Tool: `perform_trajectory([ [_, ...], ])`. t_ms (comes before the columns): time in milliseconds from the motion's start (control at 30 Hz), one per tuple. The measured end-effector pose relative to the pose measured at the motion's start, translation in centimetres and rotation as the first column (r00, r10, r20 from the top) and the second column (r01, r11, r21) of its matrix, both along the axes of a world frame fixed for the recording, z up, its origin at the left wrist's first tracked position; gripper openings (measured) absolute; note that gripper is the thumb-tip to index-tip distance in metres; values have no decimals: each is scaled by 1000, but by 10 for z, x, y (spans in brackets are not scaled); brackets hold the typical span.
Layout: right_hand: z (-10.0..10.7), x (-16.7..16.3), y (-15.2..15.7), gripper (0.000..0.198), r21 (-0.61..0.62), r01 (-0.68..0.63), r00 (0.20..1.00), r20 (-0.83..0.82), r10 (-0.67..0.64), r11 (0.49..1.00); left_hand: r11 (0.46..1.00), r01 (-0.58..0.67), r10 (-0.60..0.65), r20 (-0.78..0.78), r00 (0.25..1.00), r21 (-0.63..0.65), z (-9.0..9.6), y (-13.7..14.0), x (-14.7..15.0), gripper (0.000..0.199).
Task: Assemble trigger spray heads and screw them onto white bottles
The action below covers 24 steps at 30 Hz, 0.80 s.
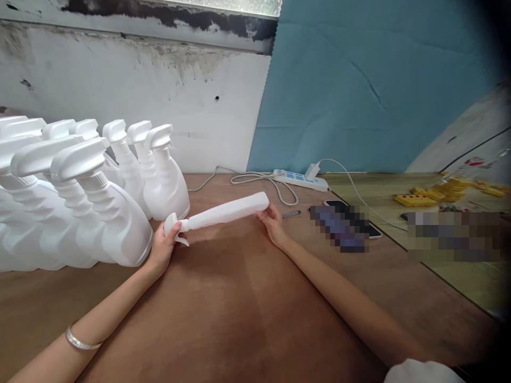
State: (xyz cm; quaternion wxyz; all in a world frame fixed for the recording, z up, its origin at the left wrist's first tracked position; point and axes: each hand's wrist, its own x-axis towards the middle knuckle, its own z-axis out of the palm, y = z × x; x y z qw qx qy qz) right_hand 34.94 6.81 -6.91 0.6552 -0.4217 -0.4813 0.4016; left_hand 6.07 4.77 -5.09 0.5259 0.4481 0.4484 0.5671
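Note:
A white spray bottle (229,209) is held sideways above the wooden table, its trigger head to the left and its base to the right, slightly raised. My left hand (163,247) is closed around the trigger head, with the trigger lever poking out below the fingers. At the other end, my right hand (273,223) grips the base between thumb and fingers. Just left of my left hand stand several more white spray bottles (123,229) in rows, upright, all with trigger heads on.
A power strip (301,180) with a plugged-in charger and a loose white cable (279,194) lies near the wall. Phones (373,231), partly blurred out, rest to the right, beside a small grey object (291,214). Yellow pieces (415,200) lie on the far right surface.

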Motion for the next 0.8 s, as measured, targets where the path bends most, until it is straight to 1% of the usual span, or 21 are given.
perform_trajectory([
  [267, 2, -2, -1, 34, -22, 10, 999, 40, -9, 1000, 999, -34, 35, 49, 998, -21, 4, 1, 1, 35],
  [500, 2, -2, -2, 29, -40, 28, 993, 114, -24, 999, 999, -43, 44, 64, 997, -20, 1, 2, 0, 36],
  [800, 4, -4, -3, 34, -53, 26, 988, 154, -17, 998, 1000, -28, 29, 69, 997, -5, 3, 0, 2, 38],
])
